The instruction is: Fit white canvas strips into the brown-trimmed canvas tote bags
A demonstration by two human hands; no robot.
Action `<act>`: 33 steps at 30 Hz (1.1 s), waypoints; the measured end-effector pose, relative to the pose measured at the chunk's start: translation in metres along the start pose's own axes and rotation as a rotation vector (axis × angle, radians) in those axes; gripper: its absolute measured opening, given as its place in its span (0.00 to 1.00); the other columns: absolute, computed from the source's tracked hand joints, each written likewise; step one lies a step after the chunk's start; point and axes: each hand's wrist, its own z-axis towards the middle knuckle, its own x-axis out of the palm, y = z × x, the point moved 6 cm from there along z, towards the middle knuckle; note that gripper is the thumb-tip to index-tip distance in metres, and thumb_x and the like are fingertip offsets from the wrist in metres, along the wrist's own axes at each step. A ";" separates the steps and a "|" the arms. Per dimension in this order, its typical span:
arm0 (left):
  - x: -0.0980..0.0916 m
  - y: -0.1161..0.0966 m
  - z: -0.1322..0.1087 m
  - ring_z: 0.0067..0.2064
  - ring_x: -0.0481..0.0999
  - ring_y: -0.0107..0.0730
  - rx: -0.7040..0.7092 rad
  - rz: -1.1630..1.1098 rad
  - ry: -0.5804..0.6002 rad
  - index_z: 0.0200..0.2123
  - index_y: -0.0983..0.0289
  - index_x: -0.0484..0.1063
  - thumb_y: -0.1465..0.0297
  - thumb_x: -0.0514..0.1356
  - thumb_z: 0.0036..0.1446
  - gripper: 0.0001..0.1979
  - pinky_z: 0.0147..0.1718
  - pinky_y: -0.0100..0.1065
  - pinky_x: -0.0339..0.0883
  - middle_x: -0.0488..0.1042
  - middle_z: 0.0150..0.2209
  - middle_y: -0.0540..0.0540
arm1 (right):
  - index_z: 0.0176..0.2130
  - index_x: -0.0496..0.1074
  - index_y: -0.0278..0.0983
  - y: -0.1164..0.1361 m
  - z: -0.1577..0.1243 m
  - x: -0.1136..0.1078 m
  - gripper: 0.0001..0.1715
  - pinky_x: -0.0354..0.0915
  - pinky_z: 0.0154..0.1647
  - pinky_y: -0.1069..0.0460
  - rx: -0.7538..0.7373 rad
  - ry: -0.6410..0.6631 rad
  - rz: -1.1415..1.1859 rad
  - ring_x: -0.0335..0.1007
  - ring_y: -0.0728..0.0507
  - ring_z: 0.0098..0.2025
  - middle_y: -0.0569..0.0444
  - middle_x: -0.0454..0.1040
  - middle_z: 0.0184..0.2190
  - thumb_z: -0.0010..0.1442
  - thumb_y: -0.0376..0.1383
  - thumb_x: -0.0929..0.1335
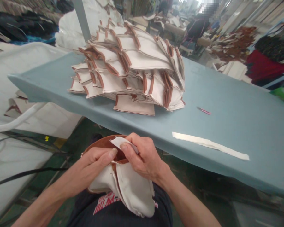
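Above my lap, at the table's near edge, a cream fabric piece (134, 186) with a brown inner side hangs between my hands. My left hand (94, 164) is closed on its rim, thumb on top near the seam. Closed as well, my right hand (142, 154) pinches a small white cloth strip (119, 142) between thumb and fingers at the opening of the piece. Part of the brown lining (104, 142) shows behind my fingers. The fingertips inside the opening are hidden.
A large pile of cream pieces with brown edges (146, 56) covers the middle of the blue-grey table (227, 116). Small pink-handled snips (204, 110) and a long cream strip (210, 145) lie to its right. A white tubular frame (19, 121) stands at the left.
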 end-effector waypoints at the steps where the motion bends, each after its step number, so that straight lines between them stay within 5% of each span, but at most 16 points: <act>1: 0.003 0.002 0.001 0.22 0.58 0.26 -0.026 -0.057 0.055 0.28 0.61 0.68 0.44 0.50 0.73 0.31 0.19 0.28 0.56 0.66 0.22 0.47 | 0.37 0.70 0.40 -0.001 0.000 0.000 0.16 0.58 0.29 0.53 0.016 0.005 -0.009 0.63 0.49 0.24 0.60 0.70 0.26 0.77 0.40 0.62; 6: 0.002 -0.010 0.001 0.24 0.52 0.25 0.072 0.089 0.047 0.24 0.59 0.56 0.54 0.54 0.73 0.25 0.20 0.28 0.50 0.52 0.23 0.43 | 0.37 0.71 0.39 -0.010 0.000 0.000 0.16 0.57 0.28 0.54 0.090 0.018 -0.020 0.61 0.49 0.24 0.61 0.67 0.25 0.76 0.40 0.62; 12: 0.001 -0.011 -0.006 0.25 0.64 0.27 0.267 0.513 -0.047 0.26 0.59 0.65 0.65 0.57 0.72 0.19 0.26 0.30 0.55 0.67 0.23 0.43 | 0.36 0.71 0.40 -0.008 -0.004 0.002 0.18 0.59 0.32 0.54 0.019 0.030 -0.066 0.65 0.49 0.26 0.59 0.71 0.27 0.78 0.41 0.62; 17: 0.008 -0.022 -0.010 0.21 0.61 0.26 0.436 0.709 -0.197 0.25 0.59 0.62 0.70 0.56 0.69 0.17 0.24 0.35 0.48 0.64 0.21 0.42 | 0.37 0.72 0.39 -0.001 -0.005 0.002 0.20 0.62 0.35 0.53 -0.067 0.009 -0.105 0.70 0.48 0.29 0.55 0.77 0.30 0.80 0.41 0.60; 21: 0.030 -0.032 -0.015 0.20 0.58 0.23 0.479 0.604 -0.158 0.24 0.59 0.52 0.76 0.52 0.65 0.17 0.22 0.31 0.49 0.59 0.19 0.42 | 0.35 0.70 0.40 0.000 -0.005 -0.002 0.21 0.61 0.32 0.52 -0.093 0.021 -0.042 0.67 0.48 0.27 0.56 0.73 0.26 0.79 0.44 0.60; 24: 0.043 -0.026 -0.026 0.20 0.61 0.23 0.452 0.518 -0.127 0.24 0.59 0.52 0.74 0.52 0.64 0.16 0.22 0.30 0.51 0.61 0.18 0.42 | 0.33 0.65 0.41 -0.016 -0.008 -0.006 0.23 0.58 0.28 0.53 0.031 0.070 0.135 0.62 0.49 0.23 0.60 0.68 0.22 0.78 0.49 0.60; 28: 0.039 -0.005 -0.040 0.21 0.62 0.26 0.402 0.482 -0.145 0.23 0.59 0.55 0.67 0.55 0.67 0.19 0.23 0.31 0.54 0.62 0.19 0.44 | 0.32 0.60 0.42 -0.044 -0.017 -0.012 0.30 0.58 0.24 0.55 0.229 0.016 0.388 0.60 0.50 0.20 0.61 0.67 0.20 0.76 0.59 0.60; 33: 0.043 0.018 -0.043 0.22 0.64 0.28 0.380 0.405 -0.117 0.23 0.58 0.58 0.59 0.56 0.72 0.23 0.24 0.33 0.56 0.62 0.19 0.45 | 0.31 0.60 0.42 -0.053 -0.019 -0.009 0.34 0.60 0.24 0.54 0.251 -0.037 0.420 0.59 0.50 0.20 0.61 0.66 0.20 0.73 0.65 0.61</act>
